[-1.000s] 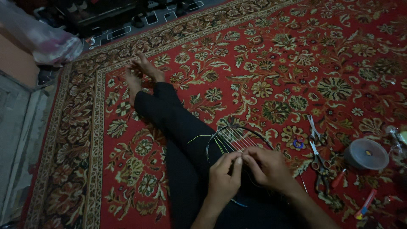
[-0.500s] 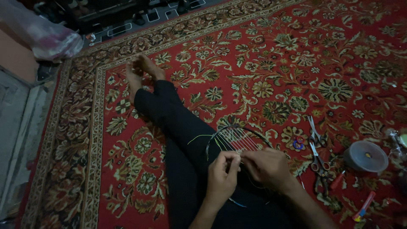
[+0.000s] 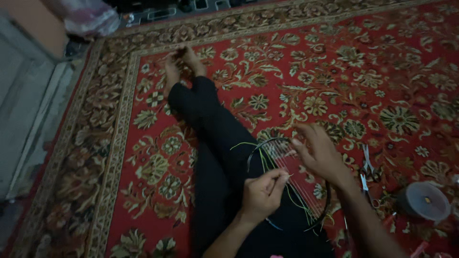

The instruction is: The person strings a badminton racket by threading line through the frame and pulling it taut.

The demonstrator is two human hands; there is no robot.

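Observation:
A dark oval racket frame with thin strings lies across my lap, over my black trousers. My left hand sits near its lower half, with fingers pinched on a thin yellow-green string. My right hand hovers over the frame's far right side with fingers spread and nothing visibly held. Loose ends of the string trail off the frame toward my legs.
I sit on a red patterned carpet, legs stretched out, bare feet at the far end. Scissors and a round lidded container lie to the right. A plastic bag sits at the top left beside bare floor.
My right hand has lifted off the frame and spread open, moving up and right. My left hand stays pinched on the string. The camera view shifted slightly.

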